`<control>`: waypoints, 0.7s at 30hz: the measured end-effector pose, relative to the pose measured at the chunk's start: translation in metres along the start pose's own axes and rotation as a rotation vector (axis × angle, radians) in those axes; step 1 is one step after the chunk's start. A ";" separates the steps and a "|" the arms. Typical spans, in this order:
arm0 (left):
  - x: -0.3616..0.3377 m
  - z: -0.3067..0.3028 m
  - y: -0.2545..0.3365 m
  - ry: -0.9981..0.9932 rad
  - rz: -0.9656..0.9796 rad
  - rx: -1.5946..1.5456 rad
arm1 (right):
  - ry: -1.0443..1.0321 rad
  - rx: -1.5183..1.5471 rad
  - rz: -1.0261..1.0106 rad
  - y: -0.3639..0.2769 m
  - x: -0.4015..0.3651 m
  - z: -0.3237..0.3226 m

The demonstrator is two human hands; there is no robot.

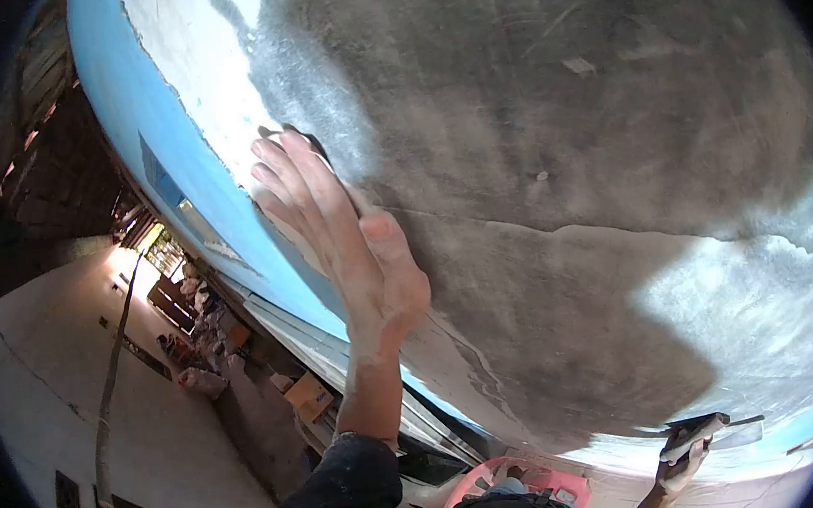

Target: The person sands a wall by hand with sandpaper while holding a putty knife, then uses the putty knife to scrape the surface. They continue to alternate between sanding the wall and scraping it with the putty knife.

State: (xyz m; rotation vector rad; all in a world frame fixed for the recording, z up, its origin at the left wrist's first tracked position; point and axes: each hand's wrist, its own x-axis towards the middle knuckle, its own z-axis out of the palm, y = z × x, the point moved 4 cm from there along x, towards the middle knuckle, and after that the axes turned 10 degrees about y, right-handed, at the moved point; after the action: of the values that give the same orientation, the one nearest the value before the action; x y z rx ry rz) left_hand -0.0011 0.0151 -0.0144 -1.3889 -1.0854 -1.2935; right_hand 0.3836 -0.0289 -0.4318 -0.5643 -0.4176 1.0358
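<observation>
My left hand (338, 231) presses flat against a grey plastered wall (559, 127), with something dark just showing past the fingertips at the edge of the white patch; I cannot tell what it is. The forearm runs down to a dark sleeve (340, 498). Low at the right, my right hand (683, 461) grips a flat trowel-like tool (702, 429) held near the wall's pale lower part. The wall is dark grey in the middle, with whitish patches at upper left and right.
A blue painted band (145, 150) borders the wall on the left. Beyond it lie a cluttered corridor with boxes (305, 394), a sunlit floor (44, 378) and a pink plastic object (529, 481) below.
</observation>
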 end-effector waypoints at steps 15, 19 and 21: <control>-0.034 0.000 0.011 -0.086 0.013 -0.031 | 0.269 0.051 -0.019 0.022 -0.004 -0.035; -0.014 -0.004 0.009 -0.119 0.047 0.043 | 0.163 -0.037 -0.075 0.015 0.001 -0.018; 0.010 -0.002 0.007 -0.092 0.044 0.042 | 0.080 -0.100 -0.104 0.008 0.001 0.001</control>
State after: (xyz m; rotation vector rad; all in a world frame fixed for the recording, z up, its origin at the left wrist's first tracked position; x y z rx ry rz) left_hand 0.0060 0.0116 -0.0052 -1.4447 -1.1317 -1.1782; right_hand 0.3781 -0.0246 -0.4363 -0.6644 -0.4247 0.8935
